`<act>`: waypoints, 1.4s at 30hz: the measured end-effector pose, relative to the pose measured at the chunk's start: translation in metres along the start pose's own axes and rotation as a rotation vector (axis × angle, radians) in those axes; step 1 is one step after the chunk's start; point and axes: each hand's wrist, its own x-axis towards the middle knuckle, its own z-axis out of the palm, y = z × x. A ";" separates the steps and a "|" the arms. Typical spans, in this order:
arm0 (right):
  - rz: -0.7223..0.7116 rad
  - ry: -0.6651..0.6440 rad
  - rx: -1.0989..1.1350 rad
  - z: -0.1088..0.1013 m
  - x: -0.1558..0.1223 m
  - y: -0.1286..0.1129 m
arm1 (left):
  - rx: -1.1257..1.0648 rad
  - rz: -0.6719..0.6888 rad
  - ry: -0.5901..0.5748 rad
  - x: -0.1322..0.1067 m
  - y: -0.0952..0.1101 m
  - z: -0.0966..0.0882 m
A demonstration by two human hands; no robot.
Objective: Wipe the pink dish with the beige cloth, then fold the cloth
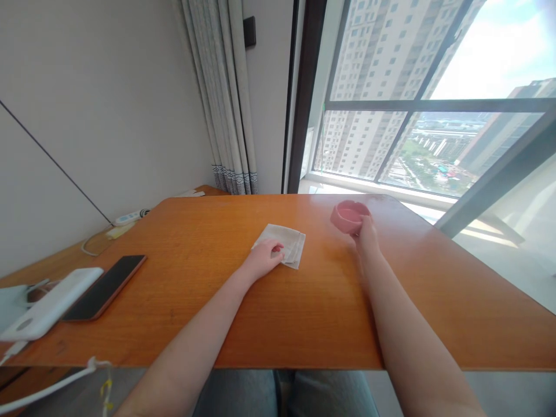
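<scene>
The right hand (pixel 367 236) curls against the near side of a round pink ceramic bowl (pixel 347 217), its fingers on the rim; motion blur hides whether it truly grips. The bowl lies ahead of that hand and slightly to its left, and the right hand is far nearer to it than the left. The left hand (pixel 264 259) lies relaxed and flat, not clenched, on a folded off-white cloth (pixel 289 246), well apart from the bowl. Both rest on an orange wooden table (pixel 195 307), with a black smartphone (pixel 104 288) and a white power bank (pixel 50 304) farther left.
</scene>
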 end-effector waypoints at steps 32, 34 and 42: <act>0.179 0.264 -0.721 -0.055 0.035 0.027 | -0.388 -0.192 0.232 0.008 0.003 0.001; 0.165 0.290 -0.733 -0.053 0.027 0.020 | -0.506 -0.220 0.343 0.010 0.001 0.000; -0.677 -0.076 -0.877 0.025 -0.057 -0.023 | -0.895 -0.584 1.015 0.015 -0.024 -0.025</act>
